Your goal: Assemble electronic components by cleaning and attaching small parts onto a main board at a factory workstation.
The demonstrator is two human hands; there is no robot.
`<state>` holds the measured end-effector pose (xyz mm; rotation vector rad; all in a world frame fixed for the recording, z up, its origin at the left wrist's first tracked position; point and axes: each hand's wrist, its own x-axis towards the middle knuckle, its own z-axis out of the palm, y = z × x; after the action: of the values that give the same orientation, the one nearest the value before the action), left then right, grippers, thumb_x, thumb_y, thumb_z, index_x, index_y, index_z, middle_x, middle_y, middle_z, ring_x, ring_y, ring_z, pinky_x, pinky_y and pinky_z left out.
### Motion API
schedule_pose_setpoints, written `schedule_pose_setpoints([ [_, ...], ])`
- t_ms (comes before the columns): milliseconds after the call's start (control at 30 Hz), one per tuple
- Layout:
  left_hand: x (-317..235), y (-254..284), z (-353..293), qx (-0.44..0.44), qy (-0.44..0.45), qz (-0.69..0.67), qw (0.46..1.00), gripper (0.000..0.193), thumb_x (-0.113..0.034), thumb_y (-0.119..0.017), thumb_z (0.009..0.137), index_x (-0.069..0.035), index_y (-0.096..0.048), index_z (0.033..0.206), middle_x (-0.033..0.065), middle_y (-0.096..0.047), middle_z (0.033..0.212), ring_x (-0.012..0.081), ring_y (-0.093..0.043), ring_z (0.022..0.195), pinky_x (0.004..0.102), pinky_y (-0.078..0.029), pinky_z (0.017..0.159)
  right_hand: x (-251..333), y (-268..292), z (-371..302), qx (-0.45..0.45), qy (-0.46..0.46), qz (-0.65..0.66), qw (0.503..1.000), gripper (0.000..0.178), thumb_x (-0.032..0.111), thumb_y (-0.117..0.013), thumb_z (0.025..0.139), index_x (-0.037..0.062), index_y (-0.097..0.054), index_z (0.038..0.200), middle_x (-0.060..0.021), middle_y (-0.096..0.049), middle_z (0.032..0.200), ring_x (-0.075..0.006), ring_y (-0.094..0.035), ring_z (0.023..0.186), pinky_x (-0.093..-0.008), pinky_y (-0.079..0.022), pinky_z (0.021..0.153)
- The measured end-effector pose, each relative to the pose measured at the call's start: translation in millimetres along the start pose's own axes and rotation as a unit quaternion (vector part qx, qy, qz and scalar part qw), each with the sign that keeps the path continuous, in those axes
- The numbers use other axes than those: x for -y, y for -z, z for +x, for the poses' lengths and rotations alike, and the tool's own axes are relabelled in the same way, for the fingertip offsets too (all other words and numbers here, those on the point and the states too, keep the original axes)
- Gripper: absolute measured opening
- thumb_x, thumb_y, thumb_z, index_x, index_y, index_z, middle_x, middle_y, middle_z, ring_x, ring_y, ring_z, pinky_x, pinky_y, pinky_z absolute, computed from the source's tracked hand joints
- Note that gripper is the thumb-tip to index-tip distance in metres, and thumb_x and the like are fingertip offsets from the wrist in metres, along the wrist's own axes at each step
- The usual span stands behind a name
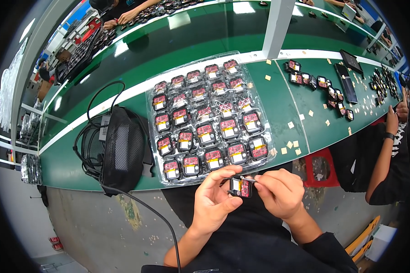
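My left hand (217,197) grips a small black device housing (240,187) by its sides, just off the near edge of the table. Its open face shows a red circuit board, a white block and a strip of yellow tape. A slim, pale metal tool (248,179) is pinched between the thumb and fingers of my right hand (280,193). The tool's tip meets the upper edge of the housing; its exact kind is too small to make out. Beyond my hands, a clear plastic tray (269,132) holds rows of similar open housings (205,134).
On the green table (68,166), a black mesh bag (123,150) with cables stands left of the tray. One cable (161,214) hangs down past my left forearm. More housings (331,93) and scattered yellowish squares lie to the right, near a co-worker's arm (385,154).
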<state>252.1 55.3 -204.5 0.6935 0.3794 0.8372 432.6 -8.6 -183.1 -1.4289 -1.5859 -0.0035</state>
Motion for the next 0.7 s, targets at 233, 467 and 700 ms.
schedule_pose_setpoints([
  [233, -3.5, -2.7, -0.2, 0.009, -0.020, 0.040, 0.999, 0.058, 0.007, -0.080, 0.084, 0.001, -0.054, 0.135, 0.0175, -0.047, 0.148, 0.0285, -0.055, 0.132, 0.0376, -0.052, 0.104, 2.3, 1.7, -0.6, 0.021, -0.093, 0.073, 0.993, 0.012, 0.004, -0.080, 0.081, 0.0003, -0.073, 0.090, -0.0108, -0.071, 0.081, -0.0237, -0.068, 0.063, -0.0322, -0.054, 0.058],
  [467, -4.8, -2.2, 0.3, 0.010, -0.022, 0.060, 0.998, 0.057, 0.008, -0.079, 0.084, 0.001, -0.054, 0.135, 0.0174, -0.045, 0.149, 0.0287, -0.055, 0.133, 0.0380, -0.053, 0.104, 1.3, 0.3, -1.3, 0.013, -0.062, 0.049, 0.997, 0.011, 0.004, -0.080, 0.082, -0.0004, -0.073, 0.089, -0.0112, -0.071, 0.081, -0.0223, -0.068, 0.064, -0.0320, -0.054, 0.057],
  [700, -3.1, -2.6, 1.1, 0.016, -0.026, 0.066, 0.997, 0.058, 0.010, -0.079, 0.084, 0.002, -0.055, 0.136, 0.0173, -0.044, 0.150, 0.0293, -0.055, 0.132, 0.0377, -0.054, 0.103, 0.1, 3.1, -0.9, 0.034, -0.093, 0.067, 0.993, 0.011, 0.004, -0.080, 0.083, -0.0006, -0.073, 0.090, -0.0116, -0.071, 0.081, -0.0226, -0.069, 0.063, -0.0310, -0.054, 0.057],
])
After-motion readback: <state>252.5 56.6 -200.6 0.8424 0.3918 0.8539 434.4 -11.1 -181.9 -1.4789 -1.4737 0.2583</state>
